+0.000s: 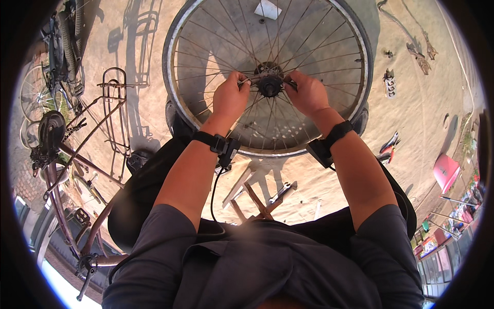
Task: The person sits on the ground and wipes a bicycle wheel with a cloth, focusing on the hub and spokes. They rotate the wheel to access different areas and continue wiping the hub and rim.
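A spoked bicycle wheel (362, 65) with a tyre is in front of me, tilted or lying between my feet. Its dark hub (270, 85) points up towards me, with rusty spokes running out to the rim. To the left of the hub, my left hand (231, 94) pinches a thin metal piece between thumb and fingers. My right hand (308, 92) closes on a small dark piece at the hub's other side. Fingers hide much of both pieces, so I cannot tell exactly what they are. Each wrist carries a black strap with a small device.
On the left stands a brown bicycle frame (85, 166) with a rear rack (115, 112). Pliers (389, 146) and a metal wrench (280, 193) lie on the ground near a wooden stool (257, 201). A white cylinder (268, 9) and red plastic piece (446, 172) lie farther off.
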Available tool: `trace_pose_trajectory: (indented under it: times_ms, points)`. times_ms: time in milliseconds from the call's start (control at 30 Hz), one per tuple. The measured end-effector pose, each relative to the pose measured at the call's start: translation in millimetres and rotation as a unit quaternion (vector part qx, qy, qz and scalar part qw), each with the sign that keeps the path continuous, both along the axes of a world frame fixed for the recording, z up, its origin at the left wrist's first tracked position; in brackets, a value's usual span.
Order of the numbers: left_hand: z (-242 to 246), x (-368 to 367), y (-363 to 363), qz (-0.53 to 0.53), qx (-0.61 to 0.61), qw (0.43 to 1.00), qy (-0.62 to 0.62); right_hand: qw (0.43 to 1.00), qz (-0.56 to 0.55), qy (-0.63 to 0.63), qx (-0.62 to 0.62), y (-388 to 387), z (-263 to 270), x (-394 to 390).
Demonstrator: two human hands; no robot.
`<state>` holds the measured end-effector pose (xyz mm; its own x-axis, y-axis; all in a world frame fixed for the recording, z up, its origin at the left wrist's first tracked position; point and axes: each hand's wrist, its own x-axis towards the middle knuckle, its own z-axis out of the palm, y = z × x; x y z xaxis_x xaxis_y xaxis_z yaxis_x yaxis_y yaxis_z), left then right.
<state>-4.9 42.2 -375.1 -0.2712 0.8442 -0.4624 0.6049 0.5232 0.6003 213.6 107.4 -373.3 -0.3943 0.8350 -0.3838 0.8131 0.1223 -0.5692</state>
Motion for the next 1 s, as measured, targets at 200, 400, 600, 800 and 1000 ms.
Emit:
trace_pose_trajectory:
  times_ms: [200,400,600,800,1000]
  points:
    - [-3.2,6.4,0.6,-0.007,0.034,0.999,-0.013,0.999,-0.039,0.027,0.021,-8.6,-6.5,9.4]
    - [-3.2,15.0,-8.0,-0.016,0.012,1.0,-0.024,0.998,-0.056,0.036,-0.008,-14.4,-11.9,19.8]
    - [-5.9,24.2,-16.9,-0.012,0.025,1.0,0.007,0.993,-0.093,0.055,-0.043,-28.3,-18.5,16.2]
    - [-4.8,23.5,-18.2,-0.037,0.027,0.999,-0.012,0.995,-0.079,0.051,-0.031,-26.9,-19.4,23.0]
    - [-6.5,26.2,-28.4,-0.068,0.049,0.996,0.017,0.993,-0.092,0.067,0.008,-37.0,-14.3,25.3]
